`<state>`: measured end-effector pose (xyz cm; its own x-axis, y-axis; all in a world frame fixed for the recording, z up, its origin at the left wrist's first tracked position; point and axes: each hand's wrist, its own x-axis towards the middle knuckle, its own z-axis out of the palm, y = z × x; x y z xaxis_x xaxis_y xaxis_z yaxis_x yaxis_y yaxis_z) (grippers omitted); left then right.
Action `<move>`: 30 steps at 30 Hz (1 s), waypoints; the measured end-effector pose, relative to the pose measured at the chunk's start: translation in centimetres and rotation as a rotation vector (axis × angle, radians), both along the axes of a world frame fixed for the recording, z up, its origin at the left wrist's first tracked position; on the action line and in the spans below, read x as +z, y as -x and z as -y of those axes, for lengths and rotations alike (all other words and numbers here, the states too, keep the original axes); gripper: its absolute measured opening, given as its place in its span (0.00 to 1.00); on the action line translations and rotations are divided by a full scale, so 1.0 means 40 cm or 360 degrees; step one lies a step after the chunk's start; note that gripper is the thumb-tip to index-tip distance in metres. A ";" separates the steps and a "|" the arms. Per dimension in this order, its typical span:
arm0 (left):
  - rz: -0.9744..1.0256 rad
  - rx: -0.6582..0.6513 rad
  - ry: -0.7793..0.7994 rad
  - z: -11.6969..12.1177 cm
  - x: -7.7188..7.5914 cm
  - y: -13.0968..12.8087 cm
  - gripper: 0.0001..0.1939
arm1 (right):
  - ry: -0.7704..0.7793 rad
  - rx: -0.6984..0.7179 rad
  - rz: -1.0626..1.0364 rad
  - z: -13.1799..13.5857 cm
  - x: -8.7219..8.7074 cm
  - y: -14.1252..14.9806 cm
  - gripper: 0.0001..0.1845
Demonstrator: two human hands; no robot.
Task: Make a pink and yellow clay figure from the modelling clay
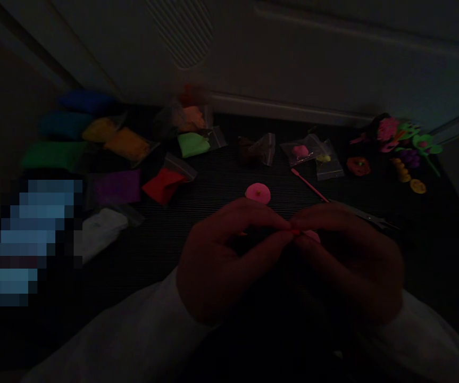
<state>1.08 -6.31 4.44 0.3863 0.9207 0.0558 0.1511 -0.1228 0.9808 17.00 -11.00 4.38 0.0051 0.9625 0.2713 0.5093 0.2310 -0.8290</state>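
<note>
In dim light, a tiny piece of red modelling clay (296,232) shows between my fingertips. My left hand (229,260) pinches it from one side with thumb and forefinger, and my right hand (351,260) pinches it from the other, so the fingertips nearly meet. Just beyond the left hand lies a flat pink clay disc (258,194) with a small darker bump at its middle. Part of another pink piece (313,236) shows behind my right fingers, mostly hidden. A slim pink modelling tool (311,186) and a pair of scissors (373,218) lie beyond the right hand.
Bags of coloured clay, among them red (164,185), purple (117,186), green (56,154) and white (101,229), spread over the dark table's left and back. Finished clay flowers (423,142) lie at the back right. A blurred-out bright screen (33,234) sits at left.
</note>
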 end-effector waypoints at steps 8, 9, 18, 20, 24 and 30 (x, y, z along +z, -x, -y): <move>0.0001 -0.0019 -0.0036 -0.002 -0.004 0.004 0.05 | -0.0024 0.0000 -0.0056 -0.004 -0.001 0.000 0.11; 0.0002 -0.0014 -0.0039 -0.002 -0.005 0.003 0.05 | -0.0025 0.0012 -0.0048 -0.005 -0.001 0.000 0.11; -0.0037 -0.0002 -0.0080 0.000 -0.009 0.003 0.06 | -0.0033 0.0024 -0.0016 -0.007 -0.002 0.000 0.10; -0.0059 -0.0025 -0.0094 -0.001 -0.011 0.005 0.06 | -0.0041 0.0021 -0.0005 -0.006 -0.002 0.000 0.11; -0.0089 -0.0057 -0.0112 0.000 -0.013 0.009 0.07 | -0.0030 -0.0001 0.0014 -0.004 -0.001 0.002 0.11; -0.0080 -0.0013 -0.0101 0.002 -0.006 0.008 0.05 | -0.0110 -0.0022 -0.0002 0.001 -0.002 0.003 0.12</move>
